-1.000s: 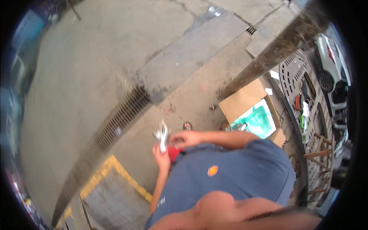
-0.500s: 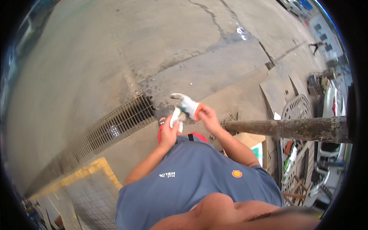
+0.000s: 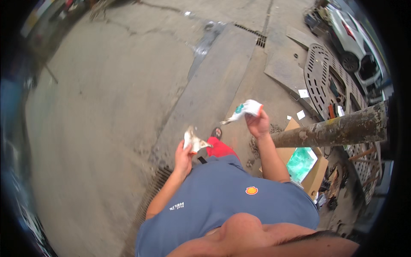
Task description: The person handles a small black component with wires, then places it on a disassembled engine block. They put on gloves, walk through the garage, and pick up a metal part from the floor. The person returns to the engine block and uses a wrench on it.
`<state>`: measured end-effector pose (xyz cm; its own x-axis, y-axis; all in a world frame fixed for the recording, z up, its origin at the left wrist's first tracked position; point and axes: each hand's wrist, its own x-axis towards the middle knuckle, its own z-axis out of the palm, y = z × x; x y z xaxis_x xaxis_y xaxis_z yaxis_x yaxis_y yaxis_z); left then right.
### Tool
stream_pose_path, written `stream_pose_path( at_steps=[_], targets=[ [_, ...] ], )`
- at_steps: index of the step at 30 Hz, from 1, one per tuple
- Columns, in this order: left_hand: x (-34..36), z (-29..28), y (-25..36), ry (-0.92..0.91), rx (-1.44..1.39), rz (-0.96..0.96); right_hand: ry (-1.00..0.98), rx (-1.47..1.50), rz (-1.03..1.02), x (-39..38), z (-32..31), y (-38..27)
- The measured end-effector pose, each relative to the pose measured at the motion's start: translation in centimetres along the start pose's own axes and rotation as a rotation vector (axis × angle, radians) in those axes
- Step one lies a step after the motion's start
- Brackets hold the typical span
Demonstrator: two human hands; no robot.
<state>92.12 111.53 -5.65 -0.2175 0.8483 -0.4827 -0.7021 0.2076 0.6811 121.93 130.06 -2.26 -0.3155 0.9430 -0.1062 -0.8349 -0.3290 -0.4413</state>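
Observation:
My left hand point(image 3: 184, 155) is closed on a soiled white work glove point(image 3: 195, 140) with a bit of orange at its edge. A second white work glove point(image 3: 246, 109), with a green patch and an orange cuff, hangs limp from my right hand point(image 3: 258, 124). My right fingers pinch it by the cuff, and its dirty fingertips point down and left. The two gloves are apart, both held out in front of my waist. Neither hand wears a glove.
A rusty pole point(image 3: 329, 127) runs in from the right, close to my right forearm. Below it stands an open cardboard box point(image 3: 317, 173) with a green-and-white thing inside. A slotted metal plate point(image 3: 319, 70) and a white car point(image 3: 349, 40) lie farther right. A drain grate point(image 3: 155, 185) is beside my left arm.
The glove with the orange cuff was on or around my right hand's fingers; now it dangles from them. My hands have moved apart, and my view has turned to the right.

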Motion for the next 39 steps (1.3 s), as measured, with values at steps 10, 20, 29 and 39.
stream_pose_path(
  at_steps=[10, 20, 29, 39],
  targets=[
    [21.8, 16.9, 1.9, -0.127, -0.029, -0.126, 0.247, -0.131, 0.248, 17.0, 2.6, 1.8],
    [43.4, 30.8, 0.5, -0.178, 0.274, -0.241, 0.34, -0.818, 0.347, 32.4, -6.1, -5.4],
    [65.7, 45.0, 4.0, -0.269, 0.469, -0.234, 0.022, -1.265, 0.423, 54.0, 0.3, -30.3],
    [87.6, 45.6, 6.0, -0.09, 1.391, 0.107, -1.815, -1.039, -0.024, 68.1, 24.1, -58.8]
  ],
)
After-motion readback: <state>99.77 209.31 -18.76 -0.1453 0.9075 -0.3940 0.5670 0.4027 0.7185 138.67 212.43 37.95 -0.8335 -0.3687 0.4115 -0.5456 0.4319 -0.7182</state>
